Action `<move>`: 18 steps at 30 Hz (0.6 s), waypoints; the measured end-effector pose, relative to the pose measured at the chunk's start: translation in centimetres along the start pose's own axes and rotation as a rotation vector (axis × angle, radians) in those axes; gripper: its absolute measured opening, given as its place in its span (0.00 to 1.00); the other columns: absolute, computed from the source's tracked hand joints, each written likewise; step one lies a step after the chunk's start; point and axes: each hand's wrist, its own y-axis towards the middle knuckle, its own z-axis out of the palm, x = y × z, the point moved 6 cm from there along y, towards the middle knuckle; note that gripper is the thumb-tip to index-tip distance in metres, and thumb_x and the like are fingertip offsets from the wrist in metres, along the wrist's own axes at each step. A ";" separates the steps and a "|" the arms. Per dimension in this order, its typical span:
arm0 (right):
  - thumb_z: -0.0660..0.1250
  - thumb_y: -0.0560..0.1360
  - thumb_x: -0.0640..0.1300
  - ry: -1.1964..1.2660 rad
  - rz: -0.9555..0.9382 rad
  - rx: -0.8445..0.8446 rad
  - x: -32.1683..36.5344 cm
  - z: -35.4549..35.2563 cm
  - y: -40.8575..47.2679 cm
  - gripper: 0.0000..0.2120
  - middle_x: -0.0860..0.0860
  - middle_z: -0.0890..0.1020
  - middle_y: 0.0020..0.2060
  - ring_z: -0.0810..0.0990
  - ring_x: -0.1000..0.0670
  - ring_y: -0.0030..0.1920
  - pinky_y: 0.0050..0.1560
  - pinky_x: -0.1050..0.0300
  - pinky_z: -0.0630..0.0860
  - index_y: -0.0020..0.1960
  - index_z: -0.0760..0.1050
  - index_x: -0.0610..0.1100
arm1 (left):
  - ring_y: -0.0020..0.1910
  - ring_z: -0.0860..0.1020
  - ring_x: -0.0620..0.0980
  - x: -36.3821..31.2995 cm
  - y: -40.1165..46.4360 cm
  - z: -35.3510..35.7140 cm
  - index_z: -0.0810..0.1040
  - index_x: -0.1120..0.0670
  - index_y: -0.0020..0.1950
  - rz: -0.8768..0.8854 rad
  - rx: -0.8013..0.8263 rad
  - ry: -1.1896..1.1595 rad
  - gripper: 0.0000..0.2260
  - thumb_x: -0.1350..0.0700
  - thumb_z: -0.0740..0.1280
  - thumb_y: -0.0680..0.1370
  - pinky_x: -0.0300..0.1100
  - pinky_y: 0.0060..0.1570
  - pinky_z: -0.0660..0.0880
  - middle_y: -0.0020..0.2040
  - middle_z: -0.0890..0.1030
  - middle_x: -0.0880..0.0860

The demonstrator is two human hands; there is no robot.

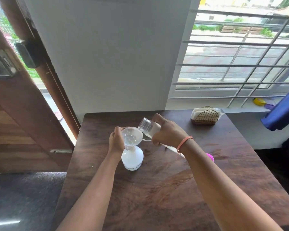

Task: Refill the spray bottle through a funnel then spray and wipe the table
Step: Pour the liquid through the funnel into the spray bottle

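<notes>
Two bare forearms reach in from the near edge of the dark wooden surface, and at their ends each hand has something in its grip. The left hand curls its fingers round the rim of a clear funnel — a narrow grip, thumb side hidden behind the rim. The funnel sits in the neck of a white spray bottle, which stands upright near the middle of the surface, toward its left edge. The right hand wraps a clear refill bottle, tilted with its open mouth over the funnel; pale liquid shows inside it. A white tube and a pink part lie behind the right wrist, mostly hidden, so their shape cannot be told. A napkin holder stands at the far right corner.
</notes>
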 end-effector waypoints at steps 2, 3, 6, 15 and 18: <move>0.69 0.61 0.42 0.004 0.002 -0.008 0.0 0.0 0.1 0.22 0.56 0.74 0.34 0.75 0.48 0.37 0.35 0.57 0.71 0.50 0.64 0.56 | 0.40 0.78 0.51 0.0 0.3 0.0 0.82 0.59 0.47 -0.008 0.000 0.001 0.19 0.57 0.51 0.80 0.41 0.35 0.73 0.40 0.81 0.54; 0.68 0.62 0.42 0.005 0.001 -0.012 0.0 0.1 0.1 0.22 0.56 0.73 0.34 0.74 0.49 0.36 0.35 0.57 0.71 0.50 0.65 0.56 | 0.40 0.78 0.51 -0.1 0.4 0.0 0.82 0.60 0.49 -0.012 -0.002 0.001 0.20 0.57 0.51 0.80 0.41 0.35 0.73 0.40 0.81 0.55; 0.68 0.62 0.42 0.000 -0.005 -0.013 0.1 0.1 0.2 0.22 0.56 0.73 0.34 0.75 0.48 0.36 0.35 0.57 0.71 0.51 0.65 0.55 | 0.39 0.78 0.51 0.0 0.5 0.0 0.82 0.60 0.50 -0.019 -0.008 0.007 0.19 0.57 0.51 0.80 0.41 0.34 0.73 0.40 0.81 0.55; 0.69 0.62 0.42 -0.018 -0.007 -0.003 0.2 0.0 0.0 0.23 0.55 0.73 0.35 0.75 0.44 0.41 0.37 0.56 0.73 0.53 0.66 0.54 | 0.41 0.79 0.53 0.3 0.6 -0.1 0.82 0.60 0.49 -0.033 0.005 0.019 0.20 0.55 0.51 0.79 0.41 0.35 0.74 0.42 0.82 0.56; 0.68 0.62 0.42 -0.028 0.001 0.002 0.2 0.1 -0.1 0.22 0.55 0.73 0.35 0.76 0.44 0.42 0.38 0.56 0.74 0.52 0.66 0.55 | 0.41 0.79 0.53 0.2 0.4 0.0 0.82 0.57 0.45 -0.011 0.007 0.034 0.19 0.57 0.51 0.79 0.43 0.37 0.75 0.40 0.82 0.55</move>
